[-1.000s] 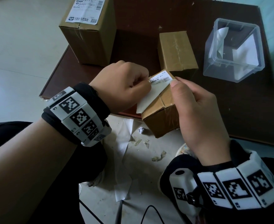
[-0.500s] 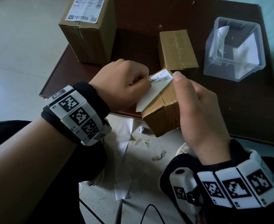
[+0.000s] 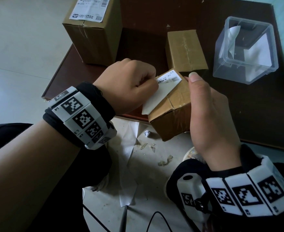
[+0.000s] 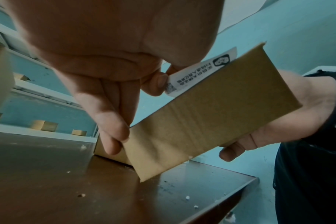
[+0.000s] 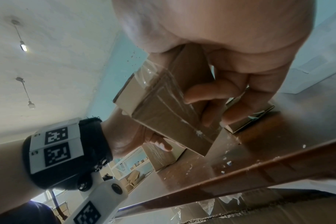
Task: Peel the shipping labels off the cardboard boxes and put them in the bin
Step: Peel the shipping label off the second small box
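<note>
Cardboard, brown and taped, makes up the small box (image 3: 174, 104) tilted at the near edge of the dark brown worktop (image 3: 255, 106). The right hand (image 3: 211, 114) grips it, fingers (image 5: 211, 94) curled round its side. The left hand (image 3: 129, 84) pinches the white shipping label (image 3: 163, 91), partly lifted from the box's top. Farther off stand a tall labelled cardboard box (image 3: 94, 34), a plain small carton (image 3: 186, 51) and, at the right, a clear plastic bin (image 3: 245, 51) holding white paper.
</note>
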A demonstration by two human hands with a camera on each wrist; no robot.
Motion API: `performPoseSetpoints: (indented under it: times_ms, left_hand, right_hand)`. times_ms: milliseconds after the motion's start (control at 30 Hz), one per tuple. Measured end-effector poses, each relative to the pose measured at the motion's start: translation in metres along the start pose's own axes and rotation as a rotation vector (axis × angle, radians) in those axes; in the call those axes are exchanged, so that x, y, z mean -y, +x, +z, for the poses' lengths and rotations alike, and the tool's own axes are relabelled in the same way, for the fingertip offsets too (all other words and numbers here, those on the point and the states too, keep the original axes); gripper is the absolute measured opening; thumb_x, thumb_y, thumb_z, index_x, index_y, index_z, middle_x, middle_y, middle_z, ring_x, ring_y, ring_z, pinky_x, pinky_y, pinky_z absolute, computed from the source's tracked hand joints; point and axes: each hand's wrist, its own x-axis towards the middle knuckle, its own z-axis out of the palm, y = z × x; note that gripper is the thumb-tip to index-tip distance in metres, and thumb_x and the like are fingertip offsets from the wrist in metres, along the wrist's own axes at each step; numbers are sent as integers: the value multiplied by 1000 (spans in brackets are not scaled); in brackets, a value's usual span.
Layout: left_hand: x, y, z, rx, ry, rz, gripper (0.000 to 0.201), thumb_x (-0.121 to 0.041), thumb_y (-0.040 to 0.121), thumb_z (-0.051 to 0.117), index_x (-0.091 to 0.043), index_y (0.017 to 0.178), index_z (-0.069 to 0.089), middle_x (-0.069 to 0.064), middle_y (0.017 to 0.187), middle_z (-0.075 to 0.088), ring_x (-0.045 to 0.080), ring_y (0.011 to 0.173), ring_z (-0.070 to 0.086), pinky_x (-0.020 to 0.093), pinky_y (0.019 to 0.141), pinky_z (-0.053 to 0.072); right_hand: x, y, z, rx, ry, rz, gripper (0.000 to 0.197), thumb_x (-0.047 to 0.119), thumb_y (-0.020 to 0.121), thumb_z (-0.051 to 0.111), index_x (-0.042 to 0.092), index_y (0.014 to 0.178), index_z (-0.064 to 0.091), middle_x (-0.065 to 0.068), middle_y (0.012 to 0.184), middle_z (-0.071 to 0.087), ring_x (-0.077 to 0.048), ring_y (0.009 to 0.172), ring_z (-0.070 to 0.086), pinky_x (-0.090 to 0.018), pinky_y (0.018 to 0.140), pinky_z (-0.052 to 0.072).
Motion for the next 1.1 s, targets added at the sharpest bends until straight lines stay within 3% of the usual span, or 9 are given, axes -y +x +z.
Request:
performPoseSetpoints:
  times_ms: [100, 233, 333, 500, 567, 633, 733, 867, 1100]
  left_hand:
    - [1, 0, 0, -1, 3, 7, 34, -32, 93, 41, -14, 67, 51, 0, 57, 42, 20, 52, 39, 34, 52, 32]
    - [1, 1, 0, -12, -1, 11, 33, -33, 93, 42, -14, 67, 51, 0, 56, 41, 19, 51, 38, 34, 52, 31]
    - [1, 1, 0, -16, -1, 11, 33, -33, 93, 42, -15, 67, 52, 1, 57, 43, 21, 52, 41, 38, 52, 34]
    - [1, 1, 1, -15, 0, 10, 32, -32, 94, 41, -17, 68, 51, -1, 57, 43, 20, 52, 40, 36, 52, 34]
    - [1, 1, 1, -12, -3, 12, 32, -32, 95, 40, -17, 69, 52, -2, 58, 44, 21, 53, 41, 37, 52, 35]
    - [1, 1, 1, -18, 2, 13, 33, -32, 94, 40, -14, 70, 53, 0, 59, 45, 23, 53, 42, 39, 52, 35]
    - [1, 1, 2, -28, 14, 13, 32, -31, 93, 41, -12, 70, 52, 3, 58, 44, 23, 53, 41, 38, 52, 34]
    - [0, 1, 2, -31, 18, 9, 32, -30, 93, 41, -13, 68, 49, 3, 57, 43, 22, 52, 39, 36, 51, 32]
    - [-1, 1, 2, -44, -22, -15, 31, -31, 93, 40, -16, 66, 47, 3, 58, 42, 22, 53, 38, 33, 52, 30]
  right_hand:
    - [1, 1, 0, -8, 21, -1, 54, 52, 100, 33, 11, 88, 65, -17, 75, 55, -29, 65, 52, -30, 54, 41]
    - [3, 1, -1, 21, 78, -1, 35, 45, 97, 36, 26, 90, 64, -17, 95, 61, -34, 86, 56, -28, 55, 44]
    - [2, 2, -1, 23, 99, -10, 36, 43, 97, 36, 24, 95, 67, -19, 99, 62, -35, 90, 57, -24, 57, 45]
    - [3, 3, -1, 20, 105, 10, 27, 45, 96, 36, 39, 92, 63, -12, 107, 61, -27, 101, 55, -13, 58, 45]
    - [3, 3, -1, 22, 105, 20, 28, 46, 97, 37, 39, 94, 64, -13, 104, 62, -30, 98, 57, -18, 58, 48]
    - [2, 3, -1, 19, 87, 13, 35, 45, 97, 37, 30, 95, 68, -18, 94, 64, -32, 87, 59, -33, 60, 49]
    - [1, 2, -1, 19, 59, 7, 42, 44, 96, 37, 14, 87, 65, -23, 81, 58, -36, 71, 52, -46, 58, 40]
    - [0, 2, -2, 25, 52, 8, 41, 42, 96, 37, 9, 80, 55, -22, 75, 50, -39, 70, 46, -48, 57, 37]
    - [1, 3, -2, 4, 29, 36, 50, 46, 96, 37, 8, 99, 68, -23, 90, 63, -37, 80, 57, -44, 60, 44]
